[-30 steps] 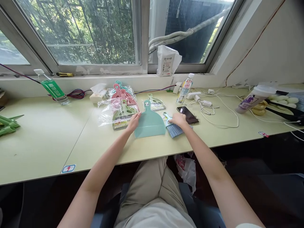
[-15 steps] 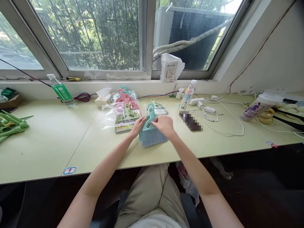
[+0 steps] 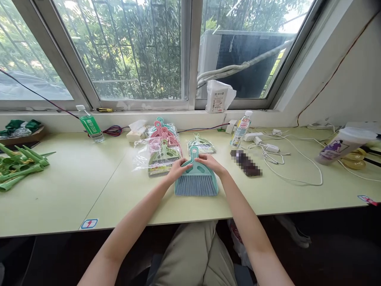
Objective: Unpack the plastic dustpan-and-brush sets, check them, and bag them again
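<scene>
Head view: the dustpan (image 3: 216, 184) is mostly hidden behind the brush (image 3: 196, 185), just a teal rim showing round it. Fingers of the left hand (image 3: 177, 170) are clamped on the dustpan's edge, those of the right hand (image 3: 211, 163) on the brush beside its handle; the fingertips curled behind are out of sight. Bristles hang below the fingers, over the table (image 3: 65, 178); whether they touch it is unclear. Left of the left fingers, wrapped sets (image 3: 163, 155) overlap, the rearmost largely covered. Right of the right fingers, the phone (image 3: 247, 163) is blurred into blocks. Nearer the body, the bag (image 3: 239, 247) is cut off by the table and right arm. Far left of the fingers, the frame crops the stems (image 3: 24, 176).

A second ago the brush was right of the dustpan, baring its pan; now it lies over it, lined up.
</scene>
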The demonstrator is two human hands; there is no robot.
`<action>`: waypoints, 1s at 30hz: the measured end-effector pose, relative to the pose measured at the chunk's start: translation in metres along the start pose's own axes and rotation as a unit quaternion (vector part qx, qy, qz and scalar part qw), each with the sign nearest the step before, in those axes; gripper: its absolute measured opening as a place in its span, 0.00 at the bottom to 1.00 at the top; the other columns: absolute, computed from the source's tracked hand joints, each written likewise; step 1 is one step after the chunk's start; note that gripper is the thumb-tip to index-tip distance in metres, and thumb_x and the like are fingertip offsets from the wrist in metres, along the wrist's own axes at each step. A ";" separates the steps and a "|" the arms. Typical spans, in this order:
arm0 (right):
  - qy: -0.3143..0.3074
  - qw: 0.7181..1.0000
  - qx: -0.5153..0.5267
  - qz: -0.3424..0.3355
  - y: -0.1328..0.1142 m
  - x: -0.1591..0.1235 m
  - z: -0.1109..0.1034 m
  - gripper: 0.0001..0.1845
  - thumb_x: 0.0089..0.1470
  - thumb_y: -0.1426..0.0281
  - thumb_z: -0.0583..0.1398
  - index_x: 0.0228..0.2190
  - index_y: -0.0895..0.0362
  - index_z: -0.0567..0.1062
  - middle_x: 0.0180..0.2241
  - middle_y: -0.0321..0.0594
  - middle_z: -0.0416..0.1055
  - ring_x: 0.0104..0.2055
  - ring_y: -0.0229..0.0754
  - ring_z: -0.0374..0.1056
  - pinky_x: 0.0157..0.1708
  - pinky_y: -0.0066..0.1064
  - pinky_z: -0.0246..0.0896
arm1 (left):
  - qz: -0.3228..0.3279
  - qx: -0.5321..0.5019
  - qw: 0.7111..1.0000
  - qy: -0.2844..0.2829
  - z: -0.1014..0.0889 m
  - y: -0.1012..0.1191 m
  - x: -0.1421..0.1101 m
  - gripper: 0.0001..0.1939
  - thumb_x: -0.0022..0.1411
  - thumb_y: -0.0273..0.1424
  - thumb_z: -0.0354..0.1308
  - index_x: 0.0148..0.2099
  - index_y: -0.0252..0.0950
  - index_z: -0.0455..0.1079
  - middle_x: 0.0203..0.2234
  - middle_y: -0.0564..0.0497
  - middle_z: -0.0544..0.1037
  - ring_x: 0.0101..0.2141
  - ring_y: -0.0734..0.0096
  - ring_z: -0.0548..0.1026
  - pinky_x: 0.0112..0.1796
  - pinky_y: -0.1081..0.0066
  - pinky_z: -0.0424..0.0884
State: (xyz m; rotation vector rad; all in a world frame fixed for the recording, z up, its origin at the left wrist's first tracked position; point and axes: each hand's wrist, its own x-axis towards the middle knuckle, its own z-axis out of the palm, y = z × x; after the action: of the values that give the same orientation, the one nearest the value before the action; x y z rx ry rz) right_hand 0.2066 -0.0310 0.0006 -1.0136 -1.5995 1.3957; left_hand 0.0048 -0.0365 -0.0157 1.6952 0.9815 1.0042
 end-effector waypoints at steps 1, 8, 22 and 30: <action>0.011 1.000 0.021 0.005 0.002 0.000 0.002 0.27 0.43 0.50 0.68 0.38 0.58 0.80 0.35 0.43 0.79 0.36 0.46 0.74 0.37 0.34 0.69 | -0.005 -0.003 1.000 0.001 0.000 0.000 0.000 0.20 0.51 0.47 0.63 0.31 0.35 0.66 0.24 0.54 0.69 0.27 0.73 0.67 0.29 0.72 0.61; 0.068 0.997 0.031 -0.009 0.005 0.003 0.009 0.21 0.40 0.55 0.69 0.32 0.58 0.80 0.31 0.41 0.78 0.32 0.43 0.73 0.31 0.30 0.68 | -0.046 0.008 0.998 0.048 0.004 0.007 -0.002 0.19 0.47 0.46 0.67 0.30 0.34 0.72 0.25 0.48 0.76 0.26 0.69 0.72 0.29 0.70 0.64; 0.182 0.980 0.066 -0.043 0.017 0.007 -0.015 0.33 0.55 0.42 0.53 0.39 0.57 0.79 0.38 0.46 0.79 0.42 0.48 0.75 0.43 0.38 0.70 | -0.175 -0.119 0.975 -0.067 -0.018 0.009 -0.001 0.23 0.47 0.48 0.68 0.38 0.35 0.74 0.34 0.47 0.79 0.36 0.60 0.78 0.35 0.68 0.73; 0.173 0.938 -0.300 0.019 0.042 -0.005 -0.050 0.27 0.43 0.58 0.69 0.46 0.52 0.77 0.56 0.45 0.69 0.62 0.54 0.59 0.61 0.45 0.53 | -0.105 -0.223 0.954 0.169 -0.029 0.004 0.014 0.23 0.54 0.41 0.64 0.51 0.38 0.69 0.39 0.46 0.78 0.42 0.59 0.77 0.40 0.65 0.76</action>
State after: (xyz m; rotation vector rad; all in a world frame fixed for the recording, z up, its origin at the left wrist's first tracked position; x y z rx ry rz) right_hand 0.2582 -0.0131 -0.0361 -1.5497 -1.7669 0.6864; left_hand -0.0165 -0.0159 -0.0019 1.0452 1.0289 1.2847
